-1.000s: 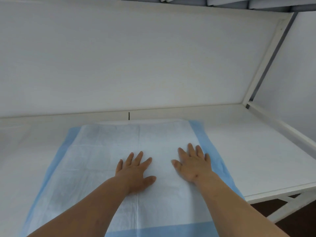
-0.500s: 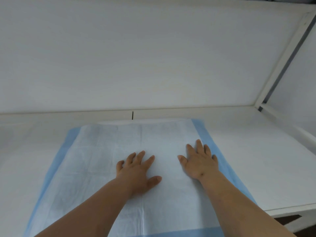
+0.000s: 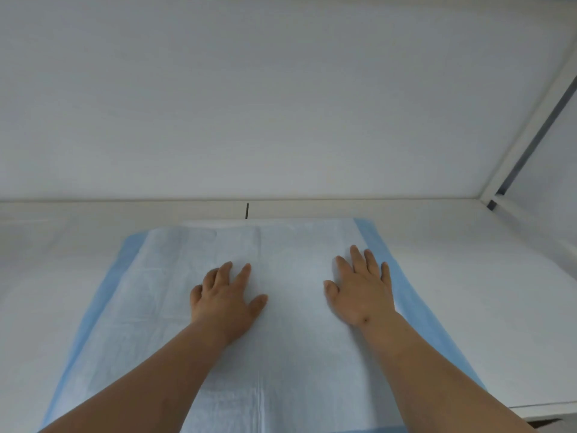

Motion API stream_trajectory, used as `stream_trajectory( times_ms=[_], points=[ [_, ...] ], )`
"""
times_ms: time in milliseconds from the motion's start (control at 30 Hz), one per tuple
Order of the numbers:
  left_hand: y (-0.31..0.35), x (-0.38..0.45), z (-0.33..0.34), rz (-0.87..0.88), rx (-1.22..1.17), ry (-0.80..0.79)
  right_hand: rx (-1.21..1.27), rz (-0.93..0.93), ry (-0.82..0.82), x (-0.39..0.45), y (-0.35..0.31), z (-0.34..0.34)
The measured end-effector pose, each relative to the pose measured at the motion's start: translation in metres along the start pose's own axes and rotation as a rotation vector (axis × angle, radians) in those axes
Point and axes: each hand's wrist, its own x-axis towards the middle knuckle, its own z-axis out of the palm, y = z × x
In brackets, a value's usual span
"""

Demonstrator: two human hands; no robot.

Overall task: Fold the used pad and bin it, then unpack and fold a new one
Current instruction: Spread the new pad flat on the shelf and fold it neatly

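Observation:
A white pad (image 3: 175, 295) with blue borders lies spread flat on the white table (image 3: 468, 292), its far edge close to the back wall. My left hand (image 3: 223, 300) rests palm down near the pad's middle, fingers slightly apart. My right hand (image 3: 362, 292) lies flat on the pad close to its right blue border, fingers spread. Neither hand holds anything. The pad's near edge is partly hidden by my forearms.
A white wall panel (image 3: 281, 104) rises directly behind the table. A white frame post (image 3: 530, 126) slants up at the right. The table's front right edge (image 3: 543, 407) shows at the lower right.
Both hands have slid a little outward and forward over the pad, the right one nearer the blue border. The view has shifted left and down.

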Motion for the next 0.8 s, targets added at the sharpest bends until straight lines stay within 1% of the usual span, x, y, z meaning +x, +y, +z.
stream_trajectory(
  times_ms=[67,133,233,400,467,533,600,667,800],
  points=[
    [-0.01,0.002,0.003,-0.042,0.006,-0.059,-0.005,-0.025,-0.036,0.002,-0.003,0.004],
    [-0.016,0.004,0.004,-0.05,0.008,-0.119,-0.006,-0.009,-0.071,0.005,-0.006,0.006],
    [-0.02,0.007,-0.001,-0.039,0.011,-0.158,-0.015,0.011,-0.064,0.012,-0.011,0.006],
    [-0.025,0.009,-0.004,-0.025,-0.003,-0.195,-0.002,0.037,-0.082,0.019,-0.019,0.005],
    [-0.024,0.008,-0.005,-0.031,-0.009,-0.188,0.037,0.048,-0.079,0.019,-0.02,0.002],
    [-0.018,0.007,-0.008,-0.032,-0.002,-0.15,0.061,0.071,-0.033,0.017,-0.02,-0.003],
    [-0.007,0.006,-0.011,0.012,0.011,-0.079,0.066,0.112,0.06,0.012,-0.017,-0.007],
    [0.007,0.006,-0.015,0.095,-0.002,-0.028,0.061,0.164,0.131,0.007,-0.011,-0.013],
    [0.046,0.003,-0.02,0.307,-0.059,-0.037,0.061,0.276,0.148,-0.005,0.01,-0.025]
  ],
)
